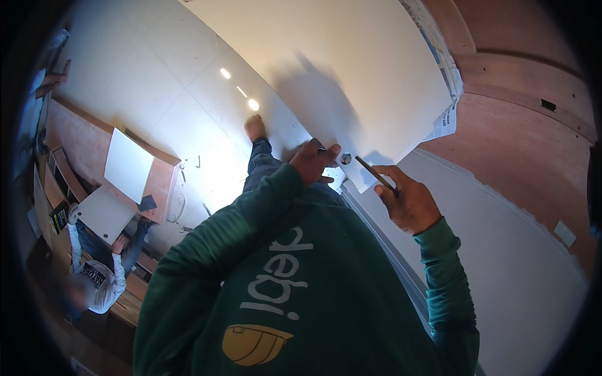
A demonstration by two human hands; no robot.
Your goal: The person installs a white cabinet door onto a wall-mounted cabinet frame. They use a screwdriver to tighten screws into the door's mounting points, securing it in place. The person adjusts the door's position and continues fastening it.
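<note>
A large white panel (376,69) stretches away in front of me, and near its closest corner is a small round hole (345,158). My left hand (309,161) is closed at the panel's edge beside this hole, its thumb toward the hole. A small dark piece shows by its fingers, too little visible to name. Between the thumb and fingers of my right hand (411,199) is a slim, straight, brownish stick-like tool (370,168). Its tip points at the panel just right of the hole, and whether it touches cannot be made out.
Pinkish-brown wooden panelling (527,119) rises at the right, with newspaper (445,122) along the panel's far edge. At the left, a person (100,279) sits with a white board (103,213) by a wooden cabinet (81,128). Another person's hand (56,78) shows at far left.
</note>
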